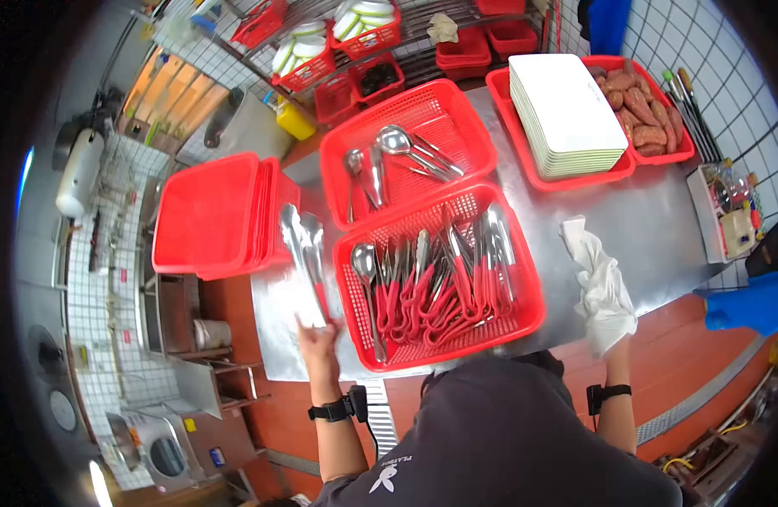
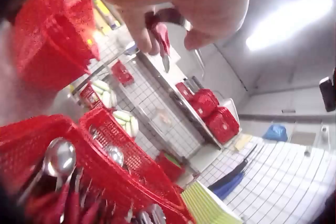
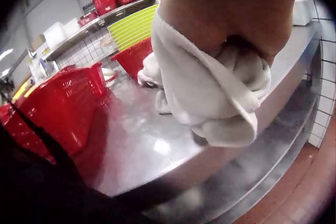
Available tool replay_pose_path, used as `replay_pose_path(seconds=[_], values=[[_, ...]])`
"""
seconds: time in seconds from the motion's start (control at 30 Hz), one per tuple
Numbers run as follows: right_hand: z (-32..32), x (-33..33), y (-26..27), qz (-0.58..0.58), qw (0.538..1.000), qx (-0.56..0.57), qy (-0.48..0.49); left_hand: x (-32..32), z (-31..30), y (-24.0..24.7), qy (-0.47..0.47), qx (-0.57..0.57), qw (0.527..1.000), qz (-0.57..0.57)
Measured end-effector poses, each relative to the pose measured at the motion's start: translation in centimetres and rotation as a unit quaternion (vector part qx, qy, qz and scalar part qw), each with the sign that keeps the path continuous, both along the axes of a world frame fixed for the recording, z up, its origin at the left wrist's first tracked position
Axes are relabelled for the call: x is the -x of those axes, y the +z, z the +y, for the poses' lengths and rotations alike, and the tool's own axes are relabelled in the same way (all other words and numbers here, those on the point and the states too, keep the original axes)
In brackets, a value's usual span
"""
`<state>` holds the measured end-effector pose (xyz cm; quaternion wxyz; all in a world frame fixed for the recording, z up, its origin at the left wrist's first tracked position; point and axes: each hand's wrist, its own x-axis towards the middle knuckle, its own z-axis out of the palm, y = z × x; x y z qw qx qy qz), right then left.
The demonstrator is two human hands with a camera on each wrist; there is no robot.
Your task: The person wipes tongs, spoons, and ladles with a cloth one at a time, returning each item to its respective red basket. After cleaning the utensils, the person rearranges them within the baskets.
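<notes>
My left hand (image 1: 320,345) holds a pair of tongs (image 1: 311,253) with red handles and silver ends, left of the front basket. In the left wrist view my thumb and fingers close round the red and metal part of the tongs (image 2: 163,37). My right hand (image 1: 615,348) grips a crumpled white cloth (image 1: 600,291) over the right side of the steel table; the cloth (image 3: 210,98) hides most of the fingers. Between my hands, the front red basket (image 1: 524,329) is full of red-handled tongs (image 1: 457,296), with one ladle (image 1: 365,262) at its left side.
Behind it, another red basket (image 1: 440,106) contains ladles and other metal utensils. Stacked red baskets (image 1: 205,215) stand at the left of the steel table (image 1: 659,228). At the back right are a stack of white trays (image 1: 566,110) and a red basket of sweet potatoes (image 1: 642,110).
</notes>
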<state>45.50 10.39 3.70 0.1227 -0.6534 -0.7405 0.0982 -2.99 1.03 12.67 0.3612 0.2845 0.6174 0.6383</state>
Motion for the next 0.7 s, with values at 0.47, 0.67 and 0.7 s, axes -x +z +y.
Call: replay_pose_path(seconds=[0.47,0.67,0.7], values=[[4.3,-3.8,-10.2,0.122,0.99,0.074,0.003,-7.7,-0.9,-0.9,-0.248,-0.096,0.951,-0.158],[-1.6,1.7,10.9,0.819,0.506,0.242,-0.124,-4.5,-2.4,-0.6,-0.274,-0.129,0.951,-0.059],[-3.0,2.1,12.2,0.762,0.627,0.151,-0.05,-4.6,-2.4,-0.4,-0.27,-0.131,0.952,-0.064]])
